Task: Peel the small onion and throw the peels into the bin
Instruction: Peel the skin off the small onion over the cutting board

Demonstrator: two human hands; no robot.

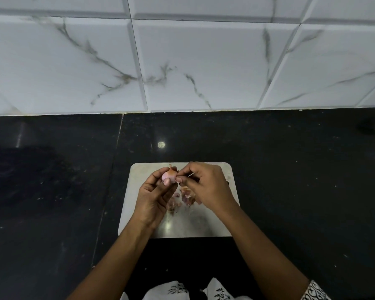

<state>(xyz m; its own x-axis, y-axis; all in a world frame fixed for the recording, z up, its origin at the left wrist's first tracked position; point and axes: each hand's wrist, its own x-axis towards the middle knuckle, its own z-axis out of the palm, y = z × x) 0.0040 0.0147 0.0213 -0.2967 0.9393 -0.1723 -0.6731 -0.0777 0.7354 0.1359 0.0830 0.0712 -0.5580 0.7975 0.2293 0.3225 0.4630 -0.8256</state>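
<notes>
Onion [168,175], gripped by the thumb and curled fingers [158,172] of the left hand [154,195], raised over the board [195,226], right hand [206,185] just beside it, pinching skin [178,180] at the onion's side, loose peels [185,198] on the board beneath the fingers, dark surface [52,191] around.

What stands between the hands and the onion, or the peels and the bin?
Nothing: the left hand holds the onion, the right hand pinches its skin. Peels lie on the board; no bin is in view.
</notes>
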